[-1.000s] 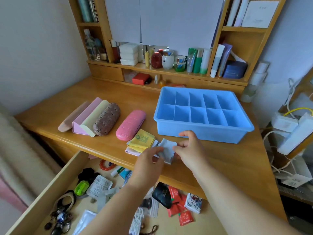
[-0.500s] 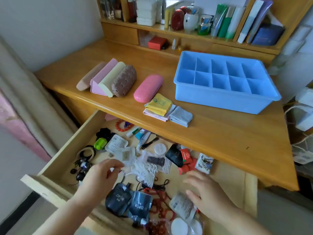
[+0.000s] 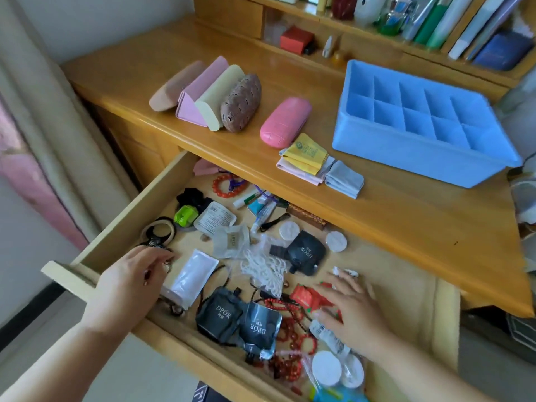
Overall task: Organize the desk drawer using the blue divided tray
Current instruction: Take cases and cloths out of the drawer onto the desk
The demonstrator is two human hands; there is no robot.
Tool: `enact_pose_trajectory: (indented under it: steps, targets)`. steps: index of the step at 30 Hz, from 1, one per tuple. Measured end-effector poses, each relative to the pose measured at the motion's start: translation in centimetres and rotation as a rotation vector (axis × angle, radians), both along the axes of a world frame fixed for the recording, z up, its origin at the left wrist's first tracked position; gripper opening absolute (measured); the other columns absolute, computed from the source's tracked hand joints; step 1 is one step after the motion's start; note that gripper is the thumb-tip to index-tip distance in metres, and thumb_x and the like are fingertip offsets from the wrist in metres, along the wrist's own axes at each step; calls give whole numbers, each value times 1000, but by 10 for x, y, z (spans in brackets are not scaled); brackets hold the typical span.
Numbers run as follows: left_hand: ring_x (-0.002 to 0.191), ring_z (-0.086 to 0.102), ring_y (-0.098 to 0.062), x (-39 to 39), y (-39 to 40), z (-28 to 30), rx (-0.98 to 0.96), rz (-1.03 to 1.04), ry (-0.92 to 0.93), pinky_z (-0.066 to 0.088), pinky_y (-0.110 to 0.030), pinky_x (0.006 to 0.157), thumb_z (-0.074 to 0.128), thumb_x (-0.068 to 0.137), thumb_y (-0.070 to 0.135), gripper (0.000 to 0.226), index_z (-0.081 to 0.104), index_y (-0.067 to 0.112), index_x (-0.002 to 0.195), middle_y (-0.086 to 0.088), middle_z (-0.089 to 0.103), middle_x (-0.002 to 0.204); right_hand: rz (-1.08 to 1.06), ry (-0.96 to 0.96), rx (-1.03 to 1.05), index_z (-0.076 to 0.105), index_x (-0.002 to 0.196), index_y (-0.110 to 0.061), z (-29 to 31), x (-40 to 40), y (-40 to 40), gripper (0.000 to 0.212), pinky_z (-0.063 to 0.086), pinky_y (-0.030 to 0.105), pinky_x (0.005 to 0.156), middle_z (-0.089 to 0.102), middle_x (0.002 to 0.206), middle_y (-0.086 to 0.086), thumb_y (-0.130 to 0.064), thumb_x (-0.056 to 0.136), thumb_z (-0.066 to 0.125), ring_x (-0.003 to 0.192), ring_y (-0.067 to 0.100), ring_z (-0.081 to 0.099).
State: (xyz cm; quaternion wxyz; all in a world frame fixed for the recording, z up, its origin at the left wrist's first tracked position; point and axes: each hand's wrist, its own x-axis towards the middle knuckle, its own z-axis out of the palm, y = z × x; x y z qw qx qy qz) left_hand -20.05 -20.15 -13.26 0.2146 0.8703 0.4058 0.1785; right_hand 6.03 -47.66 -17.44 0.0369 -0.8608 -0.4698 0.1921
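The blue divided tray (image 3: 406, 156) stands empty on the desk top at the right. Below it the wooden drawer (image 3: 136, 211) is pulled out, full of loose small things. My left hand (image 3: 130, 282) reaches into the drawer's left front corner. Its bent fingertips are at a cluster of dark rings and metal trinkets (image 3: 158, 237), beside a white sachet (image 3: 190, 275). Whether it holds anything is hidden. My right hand (image 3: 352, 307) lies flat with spread fingers on red packets (image 3: 307, 297) at the drawer's right front.
Black DPOR pouches (image 3: 237, 317), red bead strings (image 3: 290, 329), white round pads (image 3: 326, 369), tubes and a green clip (image 3: 185, 214) fill the drawer. On the desk lie several glasses cases (image 3: 214, 95), a pink case (image 3: 285, 121) and folded cloths (image 3: 319, 166). Shelves stand behind.
Both hands left the folded cloths on the desk and dropped into the drawer. The left hand then moved left to the trinkets, and the right settled on the red packets.
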Motion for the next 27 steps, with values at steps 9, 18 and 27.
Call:
enact_pose_trajectory:
  steps: [9,18,27]
  targets:
    - [68,57,-15,-1,4,-12,12,26,-27,45,-27,58,64,81,3,24,65,24,92,16,58,86,-585,173,82,30,144,-13,0,61,101,65,34,36,108,41,146,10,-51,93,45,132,29,40]
    - [66,57,-13,-4,4,-13,23,-1,-80,44,-21,54,49,86,19,19,62,30,95,21,55,86,-393,-43,403,61,121,-16,-8,24,85,37,41,39,100,55,130,6,-26,85,65,120,32,51]
    - [62,51,-7,-2,4,-11,25,26,-42,34,-11,52,63,78,4,24,65,24,92,19,50,82,-683,181,320,32,145,-12,-4,46,184,87,24,31,111,34,151,8,-62,80,59,138,27,32]
